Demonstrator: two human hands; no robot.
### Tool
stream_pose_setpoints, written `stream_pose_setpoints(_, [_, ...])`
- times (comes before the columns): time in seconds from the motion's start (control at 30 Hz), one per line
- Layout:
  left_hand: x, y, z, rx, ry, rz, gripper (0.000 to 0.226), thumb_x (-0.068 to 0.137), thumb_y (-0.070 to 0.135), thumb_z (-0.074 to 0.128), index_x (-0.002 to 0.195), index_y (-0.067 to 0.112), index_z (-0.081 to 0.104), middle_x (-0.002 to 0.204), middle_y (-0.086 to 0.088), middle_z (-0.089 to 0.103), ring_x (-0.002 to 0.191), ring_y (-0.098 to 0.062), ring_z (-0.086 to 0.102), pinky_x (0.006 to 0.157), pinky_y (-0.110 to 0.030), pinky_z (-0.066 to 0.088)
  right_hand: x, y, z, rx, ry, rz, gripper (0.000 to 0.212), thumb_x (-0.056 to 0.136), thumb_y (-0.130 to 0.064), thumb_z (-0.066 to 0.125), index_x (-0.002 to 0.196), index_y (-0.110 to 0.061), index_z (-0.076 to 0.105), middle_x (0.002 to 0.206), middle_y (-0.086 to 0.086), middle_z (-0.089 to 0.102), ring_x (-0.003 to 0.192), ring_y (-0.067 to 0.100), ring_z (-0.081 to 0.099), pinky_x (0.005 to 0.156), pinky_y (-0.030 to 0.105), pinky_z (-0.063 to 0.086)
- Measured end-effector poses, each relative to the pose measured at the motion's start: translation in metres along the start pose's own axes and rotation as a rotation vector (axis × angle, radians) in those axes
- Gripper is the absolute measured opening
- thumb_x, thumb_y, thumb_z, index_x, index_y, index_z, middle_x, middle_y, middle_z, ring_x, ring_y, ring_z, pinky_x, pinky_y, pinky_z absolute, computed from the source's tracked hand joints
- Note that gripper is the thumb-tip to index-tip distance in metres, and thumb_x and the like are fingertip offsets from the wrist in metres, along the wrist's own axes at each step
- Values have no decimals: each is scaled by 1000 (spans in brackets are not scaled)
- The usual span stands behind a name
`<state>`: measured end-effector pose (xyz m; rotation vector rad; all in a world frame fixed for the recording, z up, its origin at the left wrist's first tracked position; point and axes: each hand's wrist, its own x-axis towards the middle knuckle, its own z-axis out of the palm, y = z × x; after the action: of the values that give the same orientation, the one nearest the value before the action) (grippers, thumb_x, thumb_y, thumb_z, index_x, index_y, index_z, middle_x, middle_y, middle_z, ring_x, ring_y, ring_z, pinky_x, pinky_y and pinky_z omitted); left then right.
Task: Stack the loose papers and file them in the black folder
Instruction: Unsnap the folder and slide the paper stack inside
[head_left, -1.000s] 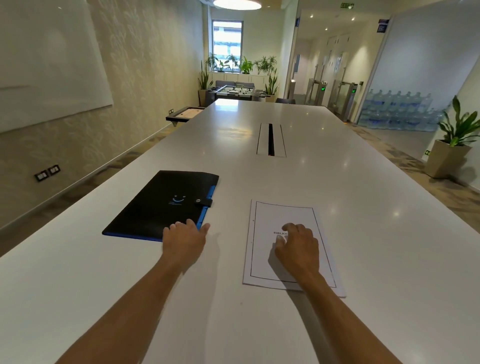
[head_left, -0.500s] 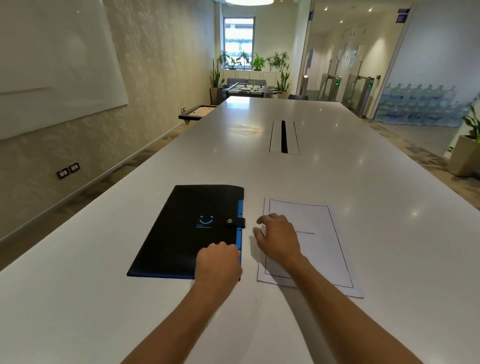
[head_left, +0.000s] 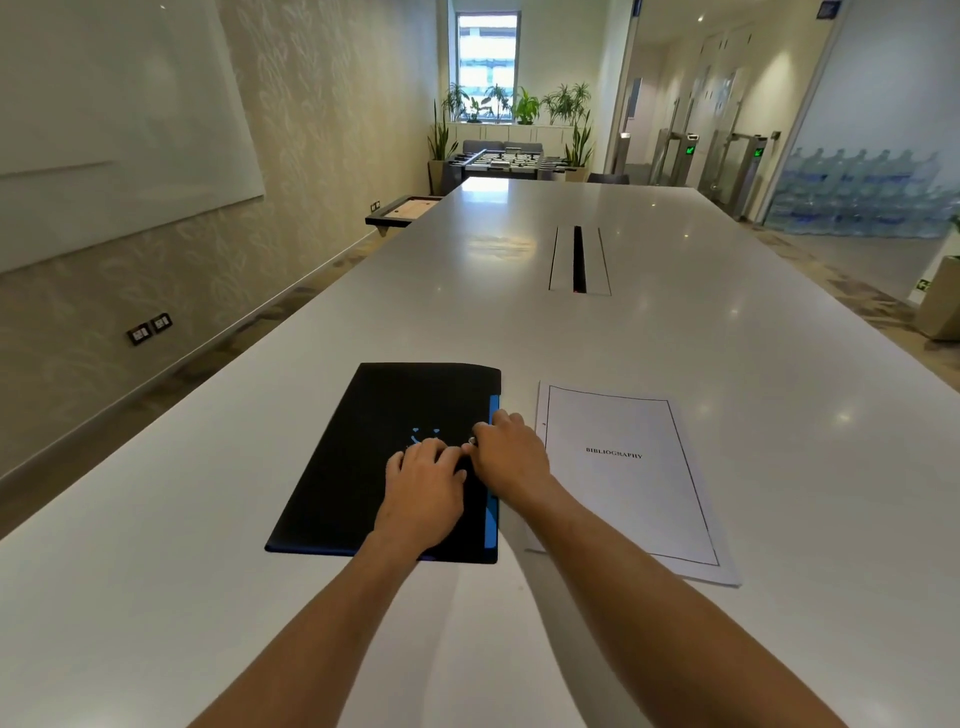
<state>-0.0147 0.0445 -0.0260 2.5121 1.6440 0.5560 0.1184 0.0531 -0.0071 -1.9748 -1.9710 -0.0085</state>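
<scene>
The black folder (head_left: 358, 467) lies closed on the white table (head_left: 753, 364), with a blue strip along its right edge and a blue smile mark on the cover. My left hand (head_left: 426, 478) rests on the cover, fingers spread flat beside the snap clasp (head_left: 471, 440). My right hand (head_left: 511, 449) reaches over the folder's right edge and pinches the clasp tab. The stack of papers (head_left: 623, 493) lies just right of the folder, squared up, top sheet reading "BIBLIOGRAPHY". Neither hand touches it.
A cable slot (head_left: 579, 260) is set into the table's middle, farther away. The table's left edge runs diagonally close to the folder's left side. Beyond the far end stand a foosball table (head_left: 501, 161) and potted plants (head_left: 524, 106).
My right hand left the papers and moved left onto the folder's clasp. My left hand slid from the folder's near edge up onto the cover. The papers stayed put.
</scene>
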Motion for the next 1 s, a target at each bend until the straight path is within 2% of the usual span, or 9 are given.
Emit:
stream_pose_setpoints(0.1, [1,0,4,-27,-41,-32,38,98,34,37,135,26,43,144,0,43,139,-17,31,117,-52,14,2,-2,1,-45,10,-32,29,98,-34,47,106,-10,61,116,13,58,105,24,55,84,34,48])
stream_pose_setpoints(0.3, [5,-2,6,-67,-82,-55,45,100,34,33,143,22,33,152,-3,33,145,-19,20,117,-54,6,5,-5,-2,-168,-11,-130,24,98,-23,51,113,-6,55,106,14,64,98,24,62,80,33,52])
stream_pose_setpoints(0.43, [5,-4,9,-43,-91,-50,48,100,36,30,146,20,30,155,-3,30,146,-19,18,117,-53,6,5,-3,-4,-177,23,-125,48,97,-18,52,138,1,35,109,19,64,96,28,66,79,34,54])
stream_pose_setpoints(0.5, [4,-5,9,-30,-89,-47,49,100,37,29,146,21,31,155,-2,30,146,-19,17,118,-53,7,6,4,-8,-112,60,-65,52,97,-15,51,141,0,30,101,16,66,85,25,68,69,30,51])
stream_pose_setpoints(0.57, [5,-5,9,-30,-88,-56,49,100,38,29,146,21,31,155,-2,30,146,-19,17,118,-53,7,8,11,-15,-21,58,11,48,97,-12,50,141,-3,32,97,14,66,81,24,67,66,28,49])
stream_pose_setpoints(0.7, [6,-2,8,-23,-111,-71,60,95,55,32,146,23,30,155,-4,29,146,-21,16,118,-54,4,5,15,-17,225,30,158,42,94,-13,55,133,-7,43,105,16,65,88,26,65,74,30,53])
stream_pose_setpoints(0.8, [5,1,7,14,-129,-44,73,86,70,33,147,30,26,156,-3,25,147,-23,13,115,-57,2,1,15,-18,346,59,229,38,93,-7,56,130,-6,49,108,15,65,87,20,63,72,21,48])
stream_pose_setpoints(0.9, [5,2,4,25,-144,-11,72,85,69,37,147,36,21,159,-1,19,148,-23,7,114,-61,1,-1,19,-21,528,122,354,34,91,0,54,125,-4,55,115,16,64,99,23,65,77,20,47])
stream_pose_setpoints(1.0, [4,4,-1,0,-155,6,66,86,63,44,144,41,23,159,0,17,148,-24,5,113,-62,1,-1,20,-22,680,164,423,29,91,1,54,119,-6,59,118,15,63,104,25,65,87,27,54])
